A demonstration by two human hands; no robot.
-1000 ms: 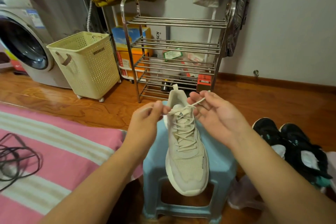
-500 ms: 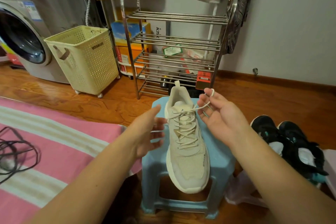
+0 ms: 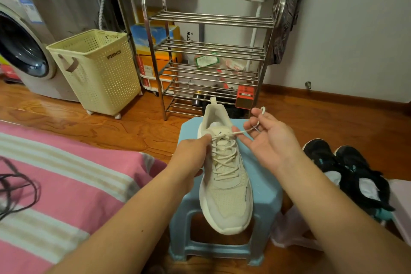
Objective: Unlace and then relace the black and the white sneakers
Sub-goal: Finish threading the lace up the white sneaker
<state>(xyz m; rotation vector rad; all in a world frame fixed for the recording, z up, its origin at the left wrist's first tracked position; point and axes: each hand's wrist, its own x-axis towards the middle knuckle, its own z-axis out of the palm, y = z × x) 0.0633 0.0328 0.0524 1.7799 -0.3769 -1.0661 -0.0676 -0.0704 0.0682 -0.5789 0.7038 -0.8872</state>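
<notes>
A cream-white sneaker (image 3: 226, 196) stands on a light blue plastic stool (image 3: 264, 184), toe toward me, laced up to the top eyelets. My left hand (image 3: 191, 153) reaches the top left eyelet and its gathered fingertips pinch the lace there. My right hand (image 3: 273, 144), palm up to the right of the shoe's collar, holds the free lace end (image 3: 242, 132), which runs taut from the top eyelet and loops past my fingers. Two black sneakers (image 3: 347, 169) lie on the floor at the right.
A steel shoe rack (image 3: 209, 51) stands right behind the stool. A cream laundry basket (image 3: 100, 73) and a washing machine (image 3: 22, 51) are at the back left. Pink striped bedding (image 3: 55, 184) with a black cable (image 3: 13, 184) fills the left. The floor is wood.
My left hand let go of its lace end, opened, then moved back to the top left eyelet. My right hand drew its lace end out to the right.
</notes>
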